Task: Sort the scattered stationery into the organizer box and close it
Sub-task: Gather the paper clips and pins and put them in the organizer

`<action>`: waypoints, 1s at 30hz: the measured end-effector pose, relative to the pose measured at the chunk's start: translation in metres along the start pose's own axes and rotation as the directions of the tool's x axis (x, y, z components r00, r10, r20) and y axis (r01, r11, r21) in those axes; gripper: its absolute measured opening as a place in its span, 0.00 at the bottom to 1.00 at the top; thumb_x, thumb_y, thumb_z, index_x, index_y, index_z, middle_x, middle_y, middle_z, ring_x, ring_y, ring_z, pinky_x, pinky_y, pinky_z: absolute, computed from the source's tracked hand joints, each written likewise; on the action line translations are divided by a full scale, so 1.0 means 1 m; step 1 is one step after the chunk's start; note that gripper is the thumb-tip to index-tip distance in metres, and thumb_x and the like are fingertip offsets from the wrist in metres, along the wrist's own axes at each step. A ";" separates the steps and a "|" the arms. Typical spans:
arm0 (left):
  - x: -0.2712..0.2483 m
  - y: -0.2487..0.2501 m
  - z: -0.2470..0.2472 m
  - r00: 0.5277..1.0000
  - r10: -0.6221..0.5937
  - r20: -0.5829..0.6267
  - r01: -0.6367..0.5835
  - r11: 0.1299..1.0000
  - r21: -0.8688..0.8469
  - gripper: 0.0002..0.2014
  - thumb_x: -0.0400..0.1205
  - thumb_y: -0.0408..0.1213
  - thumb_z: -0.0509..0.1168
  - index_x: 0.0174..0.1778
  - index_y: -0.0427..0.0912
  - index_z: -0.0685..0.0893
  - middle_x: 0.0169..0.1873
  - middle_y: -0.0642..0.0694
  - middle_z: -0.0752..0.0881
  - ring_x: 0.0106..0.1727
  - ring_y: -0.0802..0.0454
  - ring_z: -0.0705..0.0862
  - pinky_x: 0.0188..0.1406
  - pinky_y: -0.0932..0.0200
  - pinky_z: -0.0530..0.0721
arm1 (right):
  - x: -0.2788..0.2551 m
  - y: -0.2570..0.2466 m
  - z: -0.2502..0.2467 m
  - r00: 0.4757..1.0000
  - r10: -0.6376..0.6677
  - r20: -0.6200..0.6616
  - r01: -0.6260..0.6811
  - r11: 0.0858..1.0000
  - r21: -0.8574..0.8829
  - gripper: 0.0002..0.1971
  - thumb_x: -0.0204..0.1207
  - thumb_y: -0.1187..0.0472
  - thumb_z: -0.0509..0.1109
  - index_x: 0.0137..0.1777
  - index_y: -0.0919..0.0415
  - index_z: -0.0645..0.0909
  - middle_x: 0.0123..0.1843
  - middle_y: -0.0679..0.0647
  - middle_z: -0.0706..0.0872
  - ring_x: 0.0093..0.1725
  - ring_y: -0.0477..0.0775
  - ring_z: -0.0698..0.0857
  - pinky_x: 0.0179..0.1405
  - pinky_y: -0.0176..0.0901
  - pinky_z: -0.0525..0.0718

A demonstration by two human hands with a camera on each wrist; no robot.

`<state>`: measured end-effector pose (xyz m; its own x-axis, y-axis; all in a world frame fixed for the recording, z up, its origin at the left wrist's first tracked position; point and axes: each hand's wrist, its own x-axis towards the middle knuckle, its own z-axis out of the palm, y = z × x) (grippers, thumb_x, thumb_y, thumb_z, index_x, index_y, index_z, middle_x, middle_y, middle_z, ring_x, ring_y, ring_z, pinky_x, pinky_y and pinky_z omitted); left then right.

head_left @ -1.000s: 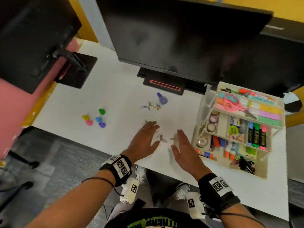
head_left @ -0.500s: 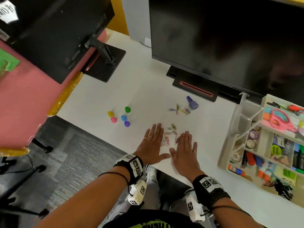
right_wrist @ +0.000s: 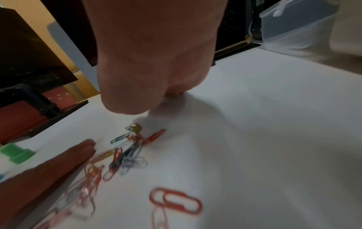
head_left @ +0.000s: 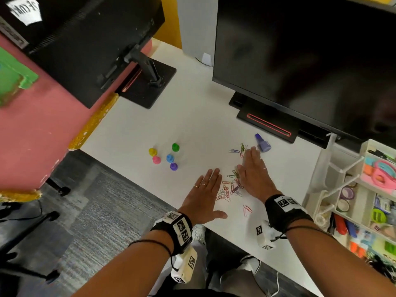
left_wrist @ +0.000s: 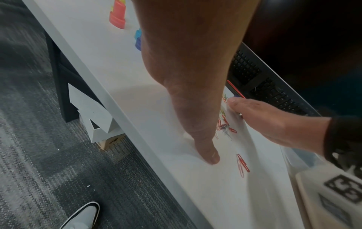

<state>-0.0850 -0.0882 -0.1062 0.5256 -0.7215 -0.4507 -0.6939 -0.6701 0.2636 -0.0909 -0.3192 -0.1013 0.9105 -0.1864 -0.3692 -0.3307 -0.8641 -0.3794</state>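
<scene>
Both hands lie flat and spread, holding nothing: the left hand [head_left: 203, 198] on the bench's near edge, the right hand [head_left: 254, 174] just beyond, fingers straight and reaching toward the far clips. Between them sits the heap of paper clips [head_left: 229, 188], with two strays [head_left: 246, 210] nearer the edge and a few more [head_left: 240, 149] past the right fingertips beside a purple cap [head_left: 263, 143]. The clips look light, thin, springy wire, likely to skid and tangle on the smooth white bench [head_left: 192, 125]; they are probably best raked together, then pinched up as a bunch. Five coloured pegs [head_left: 165, 156] stand well to the left. The organizer box [head_left: 364, 189] stands open at the right. Two dark monitors [head_left: 300, 61] stand behind; grey carpet [head_left: 85, 221] lies below.
</scene>
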 end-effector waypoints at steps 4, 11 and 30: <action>0.000 0.000 0.000 1.000 -0.002 -0.005 0.002 1.000 -0.003 0.63 0.76 0.77 0.59 0.88 0.37 0.31 0.86 0.40 0.25 0.87 0.41 0.27 0.89 0.39 0.45 | -0.035 -0.007 0.011 0.996 -0.086 0.013 0.087 0.994 -0.064 0.31 0.92 0.48 0.50 0.89 0.63 0.52 0.91 0.64 0.53 0.91 0.67 0.54 0.87 0.71 0.62; 0.000 0.001 -0.001 1.000 -0.017 0.004 0.017 1.000 -0.018 0.64 0.76 0.76 0.61 0.88 0.37 0.31 0.86 0.41 0.25 0.87 0.42 0.26 0.89 0.39 0.43 | 0.001 -0.015 -0.009 0.985 -0.144 -0.090 0.151 0.986 0.075 0.30 0.93 0.54 0.53 0.92 0.59 0.51 0.94 0.55 0.48 0.92 0.59 0.51 0.88 0.58 0.61; 0.012 -0.008 -0.013 0.987 -0.073 -0.146 0.039 0.974 -0.221 0.68 0.63 0.70 0.78 0.90 0.44 0.48 0.90 0.46 0.52 0.86 0.40 0.57 0.83 0.39 0.68 | -0.082 0.018 0.028 0.922 -0.387 -0.022 0.387 0.919 0.069 0.28 0.92 0.46 0.53 0.87 0.57 0.68 0.92 0.51 0.60 0.91 0.52 0.59 0.87 0.57 0.67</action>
<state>-0.0669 -0.0937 -0.1024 0.6411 -0.6884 -0.3393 -0.5465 -0.7198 0.4280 -0.1780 -0.3061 -0.1019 0.9727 0.1523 -0.1751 0.0316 -0.8345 -0.5501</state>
